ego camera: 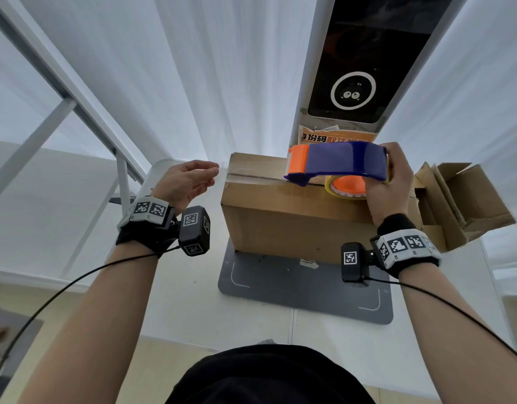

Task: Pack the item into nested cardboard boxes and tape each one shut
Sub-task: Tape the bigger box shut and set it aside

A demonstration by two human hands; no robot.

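Observation:
A closed brown cardboard box (286,225) stands on a grey mat (304,290) at the middle of the white table. Clear tape (251,177) runs along its top seam from the left edge. My right hand (388,185) grips a blue and orange tape dispenser (339,164), which rests on the box top at the tape's right end, its yellow roll underneath. Left of the box hovers my left hand (187,179), fingers loosely curled, with its fingertips at the tape's free left end. Whether the fingers pinch the tape is unclear.
An open, empty cardboard box (461,199) lies tilted at the right of the table. Behind the boxes stands a tall black panel (362,68) with an orange label below it. White curtains hang behind, and a white metal frame (76,100) rises at the left.

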